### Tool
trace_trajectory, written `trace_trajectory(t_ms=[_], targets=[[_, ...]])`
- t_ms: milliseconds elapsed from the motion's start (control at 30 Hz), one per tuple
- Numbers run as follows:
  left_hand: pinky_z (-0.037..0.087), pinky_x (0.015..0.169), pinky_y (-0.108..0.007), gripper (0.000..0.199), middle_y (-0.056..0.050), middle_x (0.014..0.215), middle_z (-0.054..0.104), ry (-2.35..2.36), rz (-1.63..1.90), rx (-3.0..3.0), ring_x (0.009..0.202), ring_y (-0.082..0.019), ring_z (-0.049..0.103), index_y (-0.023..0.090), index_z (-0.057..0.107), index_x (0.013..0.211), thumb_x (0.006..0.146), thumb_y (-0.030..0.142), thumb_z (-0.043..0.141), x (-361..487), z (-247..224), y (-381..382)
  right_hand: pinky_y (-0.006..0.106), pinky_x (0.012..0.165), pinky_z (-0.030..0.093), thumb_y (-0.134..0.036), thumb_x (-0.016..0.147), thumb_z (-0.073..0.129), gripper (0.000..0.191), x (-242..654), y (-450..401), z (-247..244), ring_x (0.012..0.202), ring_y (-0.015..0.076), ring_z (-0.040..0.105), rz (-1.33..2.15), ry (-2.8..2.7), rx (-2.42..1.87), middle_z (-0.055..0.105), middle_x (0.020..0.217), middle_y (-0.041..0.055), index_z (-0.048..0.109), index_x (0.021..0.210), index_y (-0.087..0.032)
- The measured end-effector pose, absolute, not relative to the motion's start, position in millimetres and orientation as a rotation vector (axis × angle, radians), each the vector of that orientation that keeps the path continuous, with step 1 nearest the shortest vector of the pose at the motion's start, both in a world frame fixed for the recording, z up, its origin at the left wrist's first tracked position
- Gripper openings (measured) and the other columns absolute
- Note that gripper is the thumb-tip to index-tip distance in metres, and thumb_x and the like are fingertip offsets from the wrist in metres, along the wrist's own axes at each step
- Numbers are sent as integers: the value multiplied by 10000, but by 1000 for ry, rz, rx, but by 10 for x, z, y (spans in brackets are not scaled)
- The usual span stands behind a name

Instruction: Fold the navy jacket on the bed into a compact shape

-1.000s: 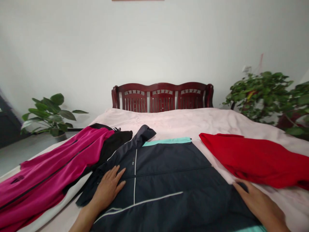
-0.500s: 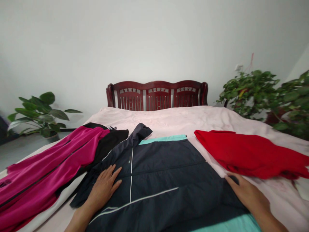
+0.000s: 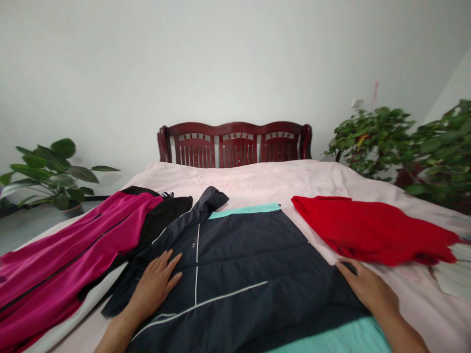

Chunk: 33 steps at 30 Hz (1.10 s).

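A dark navy jacket (image 3: pixel 253 264) with white piping and a turquoise lining lies spread in front of me. My left hand (image 3: pixel 156 282) rests flat on its left part, fingers stretched out and thumb apart. At the jacket's right edge is my right hand (image 3: pixel 364 287), its fingers closed round a bit of the dark cloth; some fingertips are hidden. To the left lies a magenta and black jacket (image 3: pixel 91 245), with white cloth beneath it. A folded red garment (image 3: pixel 371 228) lies on the right, beyond my right hand.
Under the clothes is a bed with a pale pink sheet (image 3: pixel 257 176). A dark red wooden headboard (image 3: pixel 237 147) stands against the wall. Potted plants stand at the left (image 3: pixel 59 171) and right (image 3: pixel 375 142). Pale cloth (image 3: pixel 454 274) lies at the right edge.
The whole view has shifted slightly, so things appear a little further left. Both hands keep their places on the navy jacket.
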<state>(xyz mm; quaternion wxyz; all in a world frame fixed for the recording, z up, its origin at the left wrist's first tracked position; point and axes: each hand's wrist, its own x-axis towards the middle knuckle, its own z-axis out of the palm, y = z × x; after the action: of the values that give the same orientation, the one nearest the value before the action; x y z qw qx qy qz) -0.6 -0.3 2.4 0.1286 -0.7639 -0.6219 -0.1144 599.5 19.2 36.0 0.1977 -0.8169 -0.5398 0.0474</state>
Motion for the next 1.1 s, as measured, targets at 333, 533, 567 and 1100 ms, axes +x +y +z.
trace_trajectory(t_ms=[333,533,567,1100], targets=[[398,1107,-473,521,-135,1452,530,-1836,-342,-2224,1349,-300,482,255,528,1394,934,492,468,2,20,1,481,808,526,-665,807,361,627,5961,169,433,999,376,681,253,-1473,-2356,715,1145,144,687,1159,-262],[401,1107,-464,517,-137,1451,530,-1826,-347,-2217,1343,-294,489,253,527,1394,935,486,469,21,38,-5,475,849,515,-673,813,357,633,5990,190,397,1036,369,669,286,-1474,-2363,701,1178,144,669,1183,-264],[401,1107,-464,518,-137,1452,529,-1827,-346,-2217,1345,-295,488,253,526,1395,934,483,472,25,42,-6,473,854,514,-673,816,355,635,5990,193,396,1034,367,670,281,-1475,-2366,702,1176,143,667,1188,-264],[299,1142,-539,502,-103,1441,547,-1901,-210,-2112,1386,-320,430,264,534,1389,926,447,480,130,152,-45,464,819,521,-661,810,379,616,5965,179,407,990,361,682,264,-1446,-2340,719,1130,136,682,1169,-263]])
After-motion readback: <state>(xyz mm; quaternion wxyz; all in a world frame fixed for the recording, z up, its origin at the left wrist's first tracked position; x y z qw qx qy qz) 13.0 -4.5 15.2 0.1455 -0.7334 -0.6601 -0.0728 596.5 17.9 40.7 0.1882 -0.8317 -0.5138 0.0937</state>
